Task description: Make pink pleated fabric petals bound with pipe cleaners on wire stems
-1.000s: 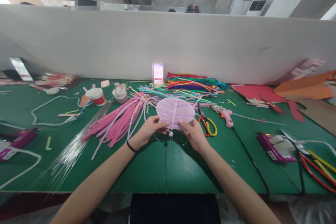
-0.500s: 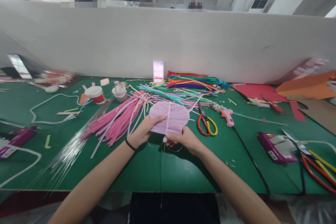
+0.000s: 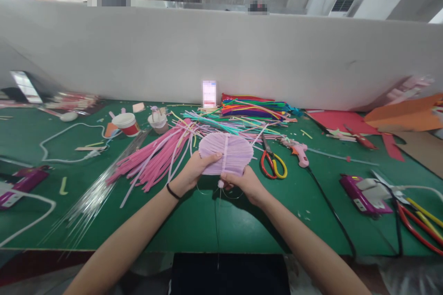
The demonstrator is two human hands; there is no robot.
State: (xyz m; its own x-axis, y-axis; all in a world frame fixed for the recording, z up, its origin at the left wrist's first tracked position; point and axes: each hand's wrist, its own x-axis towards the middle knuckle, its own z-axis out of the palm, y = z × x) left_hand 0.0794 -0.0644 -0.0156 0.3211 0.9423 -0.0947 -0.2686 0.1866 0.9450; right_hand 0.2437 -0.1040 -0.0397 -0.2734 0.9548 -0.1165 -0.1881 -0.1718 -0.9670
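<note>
Between my hands is a lilac pipe-cleaner petal [image 3: 237, 150], broad and rounded, with a raised rib down its middle. My left hand [image 3: 197, 168] grips its left side, thumb lying on the front near the rib. On the lower right edge my right hand [image 3: 247, 183] is closed, its thumb close to the bottom of the rib; its other fingers are partly hidden behind. Below the petal sits a small lilac knob [image 3: 220, 184], from which a thin wire hangs down past the table edge. Fine wire loops curve out on both sides of it.
Pink pipe cleaners [image 3: 155, 159] and clear wires [image 3: 93, 193] lie to the left. Beyond are multicoloured pipe cleaners [image 3: 256, 108] and a propped phone [image 3: 209, 94]. Scissors [image 3: 273, 163], a pink glue gun [image 3: 300, 153] and a purple power strip [image 3: 365, 196] lie right. Cups [image 3: 126, 124] stand left.
Both hands have shifted slightly to the right with the petal, and the hanging wire has swung right along with it. The grip looks the same.
</note>
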